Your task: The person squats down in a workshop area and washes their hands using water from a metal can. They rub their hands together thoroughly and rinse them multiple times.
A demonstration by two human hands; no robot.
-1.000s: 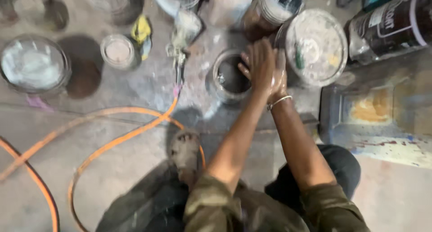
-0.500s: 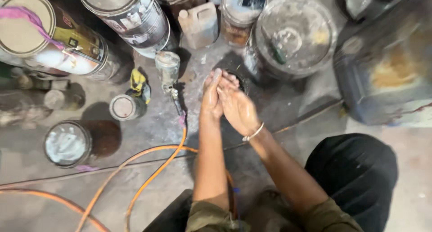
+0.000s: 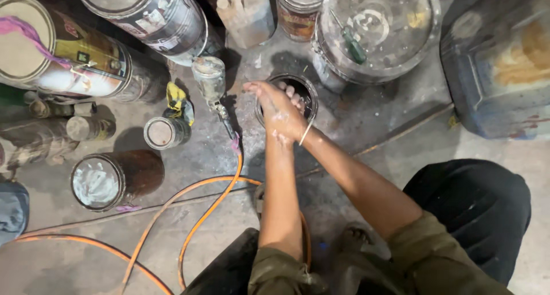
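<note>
Sitting on the paint-spattered floor (image 3: 366,129) a little far of middle, a small dark open can (image 3: 286,98) has both hands directly above its mouth, probably so that whatever comes off them falls inside. The left hand (image 3: 278,110) lies on top, back upward and smeared with white, fingers loosely spread and pinching nothing. The right hand (image 3: 293,98), with a thin bangle (image 3: 306,132) at its wrist, is mostly hidden beneath it; only fingertips show at the can's far rim, so I cannot tell whether they are spread or curled.

Just left of the can lies a spray gun (image 3: 211,80), its orange hose (image 3: 200,215) looping nearward across the floor, close by the left forearm. A yellow rag (image 3: 177,100) and a small open tin (image 3: 162,132) sit further left, then a rusty can of whitish paint (image 3: 103,180). On the far side a large lidded bucket (image 3: 395,26), a green-handled screwdriver (image 3: 350,43) resting on its lid, crowds the can from the right, with a plastic jug (image 3: 249,11) and tipped drums beside it.
</note>
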